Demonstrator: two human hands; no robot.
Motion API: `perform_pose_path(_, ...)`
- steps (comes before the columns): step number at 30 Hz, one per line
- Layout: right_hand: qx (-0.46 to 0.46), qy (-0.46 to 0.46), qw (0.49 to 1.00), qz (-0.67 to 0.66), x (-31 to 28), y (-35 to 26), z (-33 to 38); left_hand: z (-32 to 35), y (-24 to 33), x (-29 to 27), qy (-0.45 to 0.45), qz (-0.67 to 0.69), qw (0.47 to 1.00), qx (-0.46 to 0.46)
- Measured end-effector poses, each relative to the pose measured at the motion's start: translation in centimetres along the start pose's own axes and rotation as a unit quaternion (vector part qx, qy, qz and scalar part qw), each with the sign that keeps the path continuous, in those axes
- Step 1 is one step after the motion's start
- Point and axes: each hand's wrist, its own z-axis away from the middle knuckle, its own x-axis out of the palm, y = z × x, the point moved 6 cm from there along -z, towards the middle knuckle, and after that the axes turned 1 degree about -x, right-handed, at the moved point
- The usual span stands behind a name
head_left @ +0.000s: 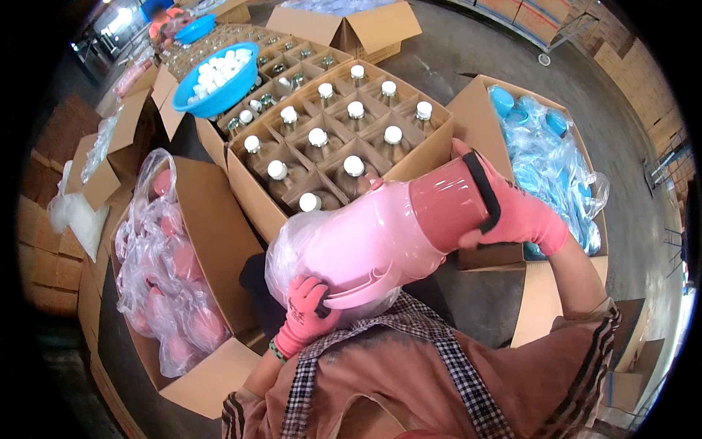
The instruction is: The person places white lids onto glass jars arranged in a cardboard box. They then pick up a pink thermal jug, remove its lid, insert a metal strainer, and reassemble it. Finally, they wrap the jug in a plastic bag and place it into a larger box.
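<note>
the pink jug (pixel 351 249) lies tilted before the person's chest (pixel 417 366), darker rose end (pixel 450 201) to the right, just this side of a carton (pixel 252 194) of white-capped bottles (pixel 355 167). the left hand (pixel 306 314) is curled on its lower left part, where a clear bag (pixel 281 256) wraps it. the right hand (pixel 519 212) grips the rose end beside a black strip (pixel 482 190). both pink gloves (pixel 548 227) carry small dark printing, too small to read. bagged pink pieces (pixel 183 263) fill a carton at left, bagged blue pieces (pixel 545 168) one at right; beyond the bottles' near rows sits a blue basin (pixel 219 102) of white caps (pixel 219 72).
</note>
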Motion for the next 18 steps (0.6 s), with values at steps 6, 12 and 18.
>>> perform_pose_path(6,0.351,-0.312,0.824,-0.317,-0.3,8.2,0.6,-0.5,-1.3,0.2,0.038,0.005,0.999,0.023)
perform_pose_path(12,0.158,-0.092,0.978,-0.098,-1.2,3.5,-1.7,-0.8,-2.1,0.6,0.024,0.02,0.999,0.018)
perform_pose_path(18,-0.147,-0.047,0.937,0.314,2.7,-8.8,-3.0,-0.1,-2.2,-0.3,0.0,-0.011,1.0,0.0)
